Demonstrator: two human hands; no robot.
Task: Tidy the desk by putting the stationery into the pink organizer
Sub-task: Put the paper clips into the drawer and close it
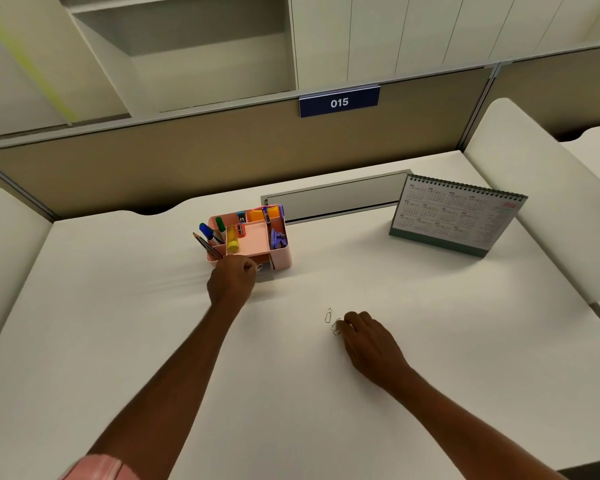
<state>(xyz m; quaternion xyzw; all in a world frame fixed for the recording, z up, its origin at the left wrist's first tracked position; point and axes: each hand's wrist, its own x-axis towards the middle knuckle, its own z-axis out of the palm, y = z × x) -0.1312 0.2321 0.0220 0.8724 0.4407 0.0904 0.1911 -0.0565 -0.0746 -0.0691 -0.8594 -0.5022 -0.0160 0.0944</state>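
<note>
Pinching a clip (259,267) at the organizer's (282,253) front wall, toward the desk's (447,341) back edge, my left hand (231,282) meant to stow it. My right hand (368,336) curled round loose clips (336,327) mid-desk, gathering the next load.

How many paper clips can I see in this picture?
3 paper clips: one lies loose on the desk left of the right hand; one is at that hand's fingertips, perhaps with more hidden beneath; one is pinched by the left hand near the pink organizer.
</note>
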